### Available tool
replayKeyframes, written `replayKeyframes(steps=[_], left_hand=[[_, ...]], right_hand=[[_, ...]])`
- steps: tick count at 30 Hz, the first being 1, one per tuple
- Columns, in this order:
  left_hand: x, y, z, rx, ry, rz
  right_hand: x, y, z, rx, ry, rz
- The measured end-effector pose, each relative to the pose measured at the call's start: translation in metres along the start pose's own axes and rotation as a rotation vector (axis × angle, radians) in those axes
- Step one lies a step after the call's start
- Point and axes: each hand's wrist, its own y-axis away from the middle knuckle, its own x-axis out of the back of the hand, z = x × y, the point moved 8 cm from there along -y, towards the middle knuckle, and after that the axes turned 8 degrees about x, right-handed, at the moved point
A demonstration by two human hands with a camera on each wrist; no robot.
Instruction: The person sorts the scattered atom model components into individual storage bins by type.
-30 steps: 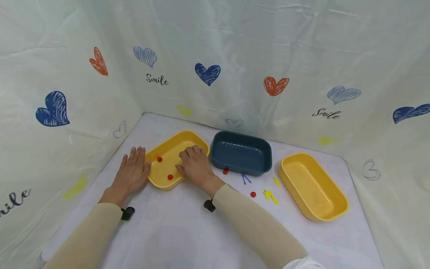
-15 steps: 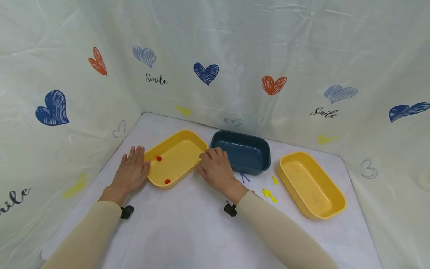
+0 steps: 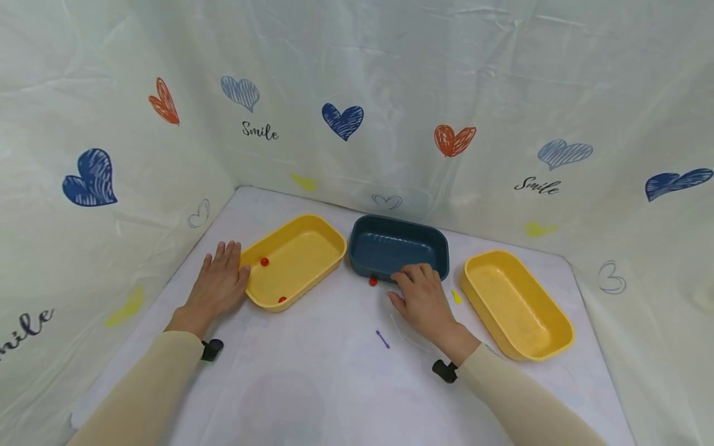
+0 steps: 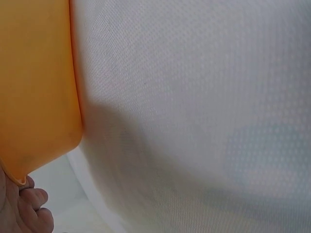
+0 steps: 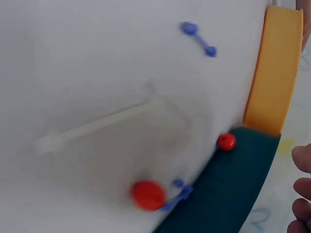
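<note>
Going near to far, all places off the dark blue tray [image 3: 398, 251]; right sleeve [image 3: 519, 393] closest, right and forward of it; purple stick [image 3: 382, 339] loose on the table in front of it, so a low forearm sweep could drag it away; right hand [image 3: 425, 305] at its front side, fingers loosely bent, thumb apart, nothing seen between them; can't tell if they touch the rim; a careless knuckle could shove the tray; under that hand, by its front wall, a blurred red ball [image 5: 148, 195] and purple pieces [image 5: 181, 194] sit bunched, so a grab for one could catch both or set the ball rolling; yellow piece [image 3: 457, 297] off its right front, flat, likely hard to pinch up; red bead [image 3: 372, 282] close against its front wall, fingertips could get too little room; left hand [image 3: 219, 286] well left of it, flat with fingers extended, thumb at the rim of the left yellow tray [image 3: 304, 257]; pressing there could tilt that tray and roll its front bead [image 3: 282, 300] and rear bead [image 3: 264, 262]; right yellow tray [image 3: 515, 303] right of it, elbow bump possible.
</note>
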Motion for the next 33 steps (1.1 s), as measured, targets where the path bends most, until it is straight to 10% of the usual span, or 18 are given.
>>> replayKeyframes(steps=[15,33], left_hand=[[0.000,-0.002,0.000,-0.005,-0.008,-0.001],[0.000,-0.001,0.001,0.000,-0.007,-0.010]], right_hand=[[-0.003,0.064,0.031,-0.049,0.016,-0.023],[-0.027,0.082,0.041,-0.084,-0.022,-0.088]])
